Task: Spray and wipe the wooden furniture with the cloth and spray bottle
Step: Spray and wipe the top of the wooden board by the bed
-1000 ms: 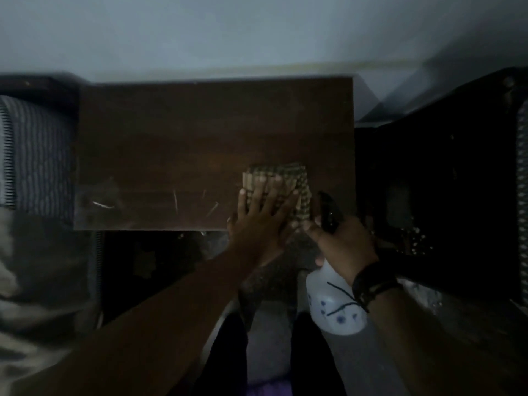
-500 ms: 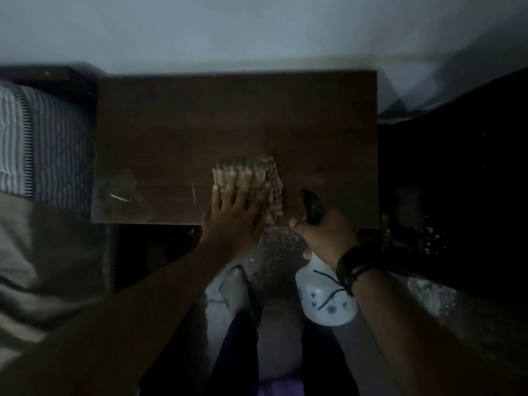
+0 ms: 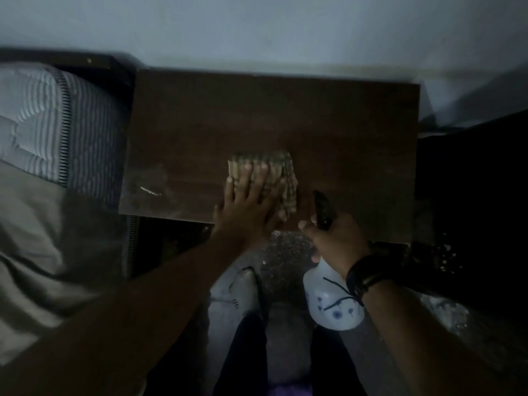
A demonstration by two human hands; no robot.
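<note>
The left hand [image 3: 248, 207] lies flat with spread fingers on the folded checked cloth [image 3: 264, 178], pressing it onto the dark wooden table top [image 3: 271, 121]. Just right of it, the right hand [image 3: 337, 241] grips the white spray bottle [image 3: 333, 304] by its neck, nozzle toward the table.

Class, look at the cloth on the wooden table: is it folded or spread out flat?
Folded. The checked cloth forms a compact pad under the left hand, with stacked layer edges visible along its right side, on the wooden table.
</note>
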